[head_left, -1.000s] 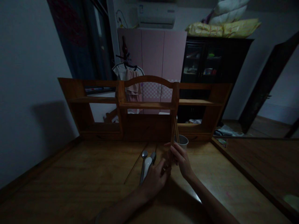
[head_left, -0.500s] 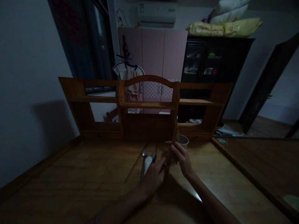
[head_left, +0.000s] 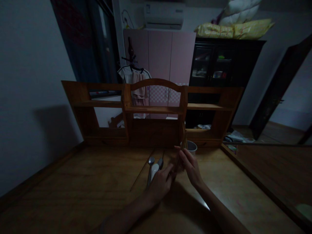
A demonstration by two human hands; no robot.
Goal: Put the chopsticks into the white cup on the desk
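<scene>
A bundle of wooden chopsticks (head_left: 184, 140) leans upright between my two hands, its tips pointing up and away. My left hand (head_left: 161, 179) is closed around the lower part. Higher up, my right hand (head_left: 191, 166) pinches the same bundle between thumb and fingers. Just behind the right hand stands a pale cup (head_left: 192, 147), partly covered by it. Left of my hands lie a metal spoon (head_left: 151, 160), a white spoon (head_left: 154, 169) and a darker spoon (head_left: 160, 162), their handles partly hidden by my left hand. A single chopstick (head_left: 140, 175) lies slanted beside them.
A wooden shelf unit (head_left: 156, 110) runs along the back of the wooden table (head_left: 73, 182). A wall (head_left: 36, 81) closes off the left side. On the right the table ends in a raised edge (head_left: 255, 175). The room is dim.
The upper ends of the chopsticks sit slightly lower than before. Both hands have hardly moved, and the spoons, lone chopstick and cup stay put.
</scene>
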